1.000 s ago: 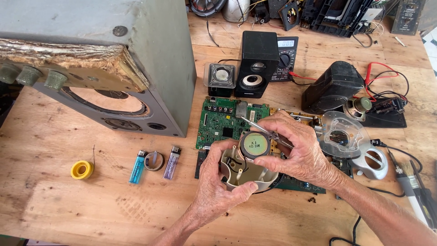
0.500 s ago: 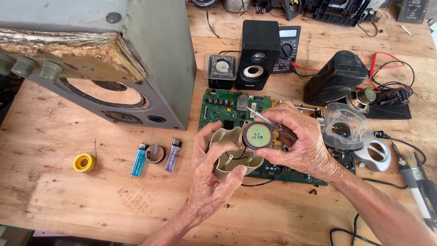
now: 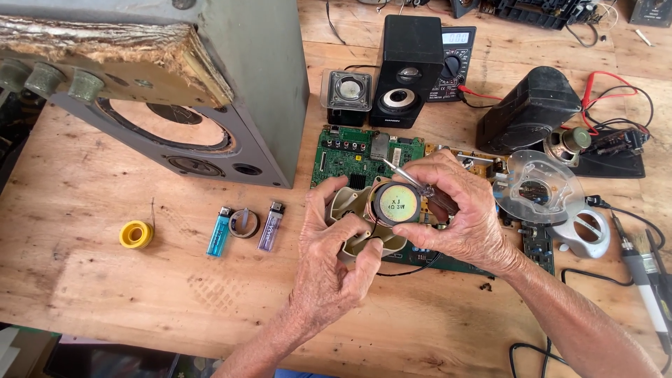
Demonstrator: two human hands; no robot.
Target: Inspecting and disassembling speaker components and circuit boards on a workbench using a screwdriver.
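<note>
Over one green circuit board (image 3: 350,150) on the wooden workbench (image 3: 105,280), the left hand (image 3: 332,262) grips a small round speaker driver (image 3: 381,213) while the right hand (image 3: 455,210) pinches a screwdriver (image 3: 420,187) against it; two lighters (image 3: 218,231) lie left.

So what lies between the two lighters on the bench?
Head view: a small round metal ring lies between the blue lighter and the purple lighter, close to both.
</note>
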